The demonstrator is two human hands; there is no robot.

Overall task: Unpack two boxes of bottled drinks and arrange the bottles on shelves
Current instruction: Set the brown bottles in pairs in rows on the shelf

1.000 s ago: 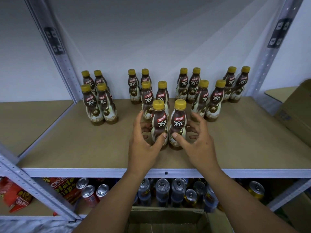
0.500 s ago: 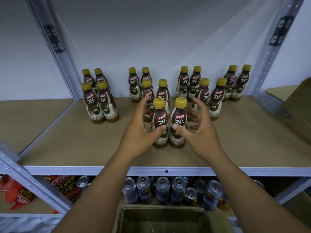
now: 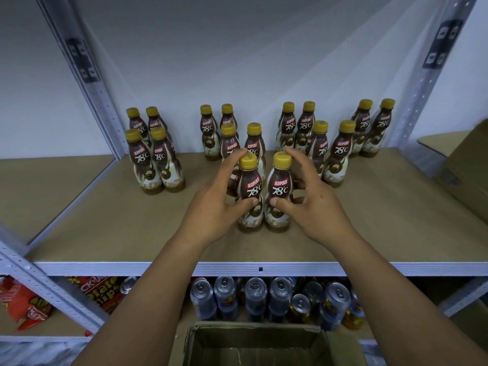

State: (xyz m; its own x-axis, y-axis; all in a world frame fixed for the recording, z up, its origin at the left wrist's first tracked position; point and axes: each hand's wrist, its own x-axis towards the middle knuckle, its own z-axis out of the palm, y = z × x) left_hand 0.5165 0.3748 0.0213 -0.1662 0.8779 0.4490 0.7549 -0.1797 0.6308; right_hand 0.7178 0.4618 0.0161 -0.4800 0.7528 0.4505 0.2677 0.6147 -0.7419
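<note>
— What sort of place are you in?
— You stand in a shop stockroom: slotted steel racking [image 3: 87,83] against a bare wall [image 3: 237,48].
— What else shows you that?
— Rows of identical coffee bottles [image 3: 340,154], drink cans [image 3: 254,294] and chip bags [image 3: 103,294] on the shelf below, an open carton [image 3: 253,344].

A plain pale wall [image 3: 237,62] backs a grey steel rack [image 3: 50,291], its left upright [image 3: 87,77] and right upright [image 3: 420,101] pierced with holes, framing a tan board shelf [image 3: 105,220] with a grey front rail [image 3: 158,269], under which a lower shelf [image 3: 62,327] holds drink cans [image 3: 254,294] and red chip bags [image 3: 103,293] in soft, even light.
</note>
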